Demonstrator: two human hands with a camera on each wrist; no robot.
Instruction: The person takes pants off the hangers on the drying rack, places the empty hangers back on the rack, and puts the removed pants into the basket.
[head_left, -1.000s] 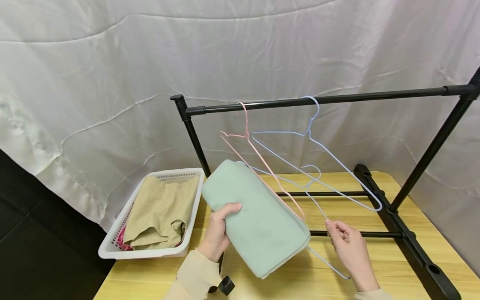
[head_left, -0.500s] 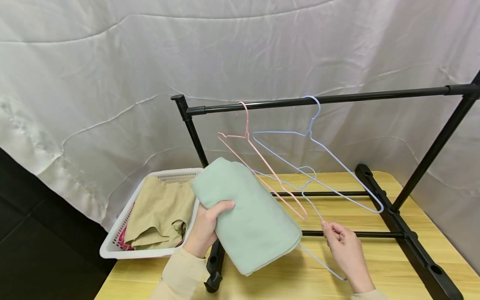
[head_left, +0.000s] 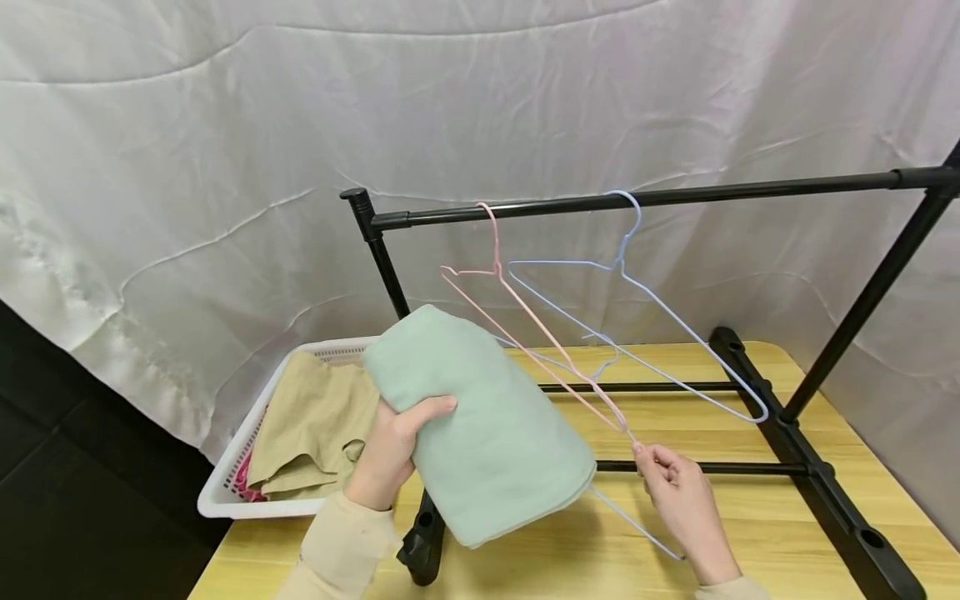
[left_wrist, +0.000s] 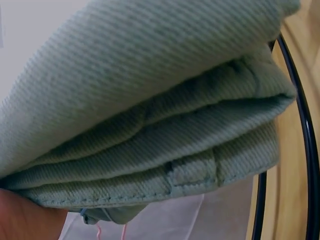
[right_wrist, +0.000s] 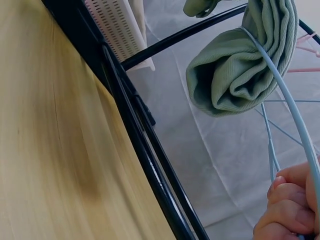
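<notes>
My left hand (head_left: 392,450) grips folded pale green trousers (head_left: 487,433), thumb on top, tilted above the table. Their layered edge, with stitching and what looks like a belt loop, fills the left wrist view. With my right hand (head_left: 681,508) I pinch one corner of a light blue wire hanger (head_left: 630,518). That hanger lies partly hidden behind the trousers, and its hook shows faintly beyond the pink hanger (head_left: 536,322). In the right wrist view its blue wire (right_wrist: 280,80) crosses in front of the rolled green cloth (right_wrist: 235,75).
The pink hanger and another blue hanger (head_left: 624,246) hang from the black rack's bar (head_left: 750,193). A white basket (head_left: 213,504) at the left contains a beige garment (head_left: 300,417) over something pink. The rack stands on a wooden table (head_left: 270,562), before a pale curtain (head_left: 225,167).
My left hand has moved left with the trousers, now overlapping the basket's right side. My right hand has shifted slightly left, and the held hanger's hook has swung left and turned.
</notes>
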